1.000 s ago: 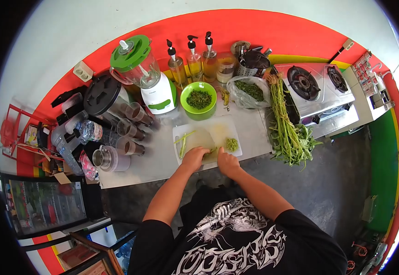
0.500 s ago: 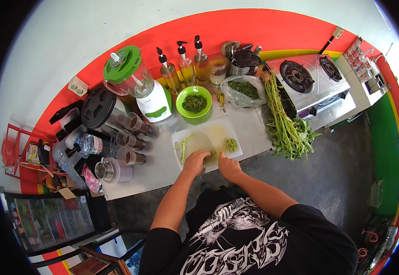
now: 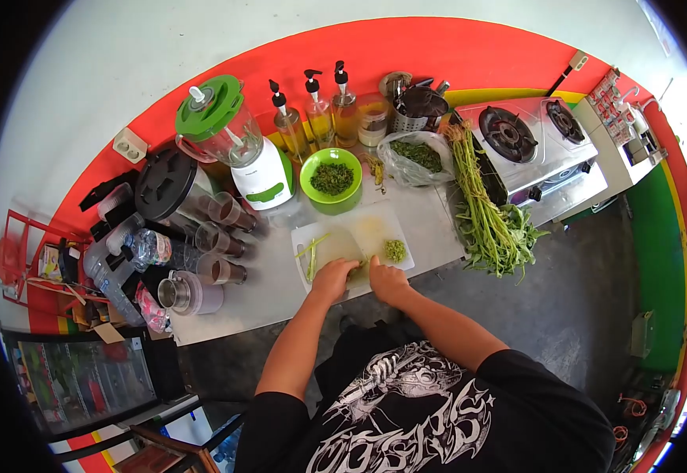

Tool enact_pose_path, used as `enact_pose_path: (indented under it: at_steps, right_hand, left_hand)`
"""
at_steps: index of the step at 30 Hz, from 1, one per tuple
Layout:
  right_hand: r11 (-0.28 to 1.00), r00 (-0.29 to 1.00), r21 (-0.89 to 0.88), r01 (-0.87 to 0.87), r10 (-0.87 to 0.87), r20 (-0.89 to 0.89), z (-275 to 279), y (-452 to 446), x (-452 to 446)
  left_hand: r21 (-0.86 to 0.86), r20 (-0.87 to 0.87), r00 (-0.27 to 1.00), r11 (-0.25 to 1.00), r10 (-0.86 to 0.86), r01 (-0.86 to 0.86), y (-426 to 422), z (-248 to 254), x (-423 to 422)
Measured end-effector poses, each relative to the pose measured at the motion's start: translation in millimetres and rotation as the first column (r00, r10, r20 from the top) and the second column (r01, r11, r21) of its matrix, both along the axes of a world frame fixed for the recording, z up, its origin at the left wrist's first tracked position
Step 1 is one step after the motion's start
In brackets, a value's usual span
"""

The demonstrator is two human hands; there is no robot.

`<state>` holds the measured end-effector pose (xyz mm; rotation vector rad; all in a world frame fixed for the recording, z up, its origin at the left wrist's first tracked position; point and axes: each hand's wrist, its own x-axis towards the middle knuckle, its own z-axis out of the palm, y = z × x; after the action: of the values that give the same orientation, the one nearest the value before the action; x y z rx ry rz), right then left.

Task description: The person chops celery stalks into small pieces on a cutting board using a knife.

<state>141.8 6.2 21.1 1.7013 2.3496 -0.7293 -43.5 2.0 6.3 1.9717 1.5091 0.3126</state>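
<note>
A white cutting board (image 3: 334,230) lies on the metal counter. My left hand (image 3: 334,279) is over its lower part, fingers curled round something I cannot make out, near small green pieces. Close to its right, my right hand (image 3: 388,281) is closed; what it grips is hidden under the fingers. Green stalks (image 3: 312,256) lie at the board's left, and a small pile of chopped green pieces (image 3: 395,251) at its right. Behind the board stands a green bowl (image 3: 332,199) with chopped greens (image 3: 332,179) in it.
A blender (image 3: 263,177), pump bottles (image 3: 319,118) and a plastic bag of greens (image 3: 417,158) stand at the back. Cups (image 3: 221,270) and a metal-topped container (image 3: 191,292) are on the left. Long leafy stalks (image 3: 489,209) lie beside the gas stove (image 3: 545,134).
The view has shifted, so the counter items appear lower and further left than a second ago. Both hands remain close together at the board.
</note>
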Motion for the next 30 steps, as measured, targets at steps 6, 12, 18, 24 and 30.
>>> enact_pose_path:
  at_steps: [6, 12, 18, 24, 30]
  right_hand:
    - [0.999, 0.998, -0.025, 0.043, -0.042, 0.041, -4.9, -9.8, 1.2]
    - [1.0, 1.0, 0.016, -0.007, 0.007, 0.026, 8.2, -5.3, -0.7]
    - [0.999, 1.0, 0.039, -0.014, 0.013, 0.011, -4.6, -4.2, -0.1]
    - [1.0, 0.993, 0.003, 0.009, -0.01, 0.12, -6.7, -15.8, -1.0]
    - [0.999, 0.998, -0.02, -0.029, 0.03, 0.063, 5.2, -3.2, -1.7]
  left_hand:
    - [-0.012, -0.008, 1.0, 1.0, 0.028, -0.028, -2.9, 14.8, 2.3]
    - [-0.007, -0.053, 0.999, 1.0, 0.007, -0.008, -0.9, 15.5, 0.0]
    - [0.0, -0.027, 0.999, 1.0, -0.028, 0.028, 1.5, 5.7, -4.1]
    - [0.053, 0.038, 0.998, 0.998, -0.047, 0.044, 1.3, 7.1, -4.3]
    - [0.075, 0.041, 0.998, 0.997, -0.041, 0.038, 6.6, 4.4, -6.7]
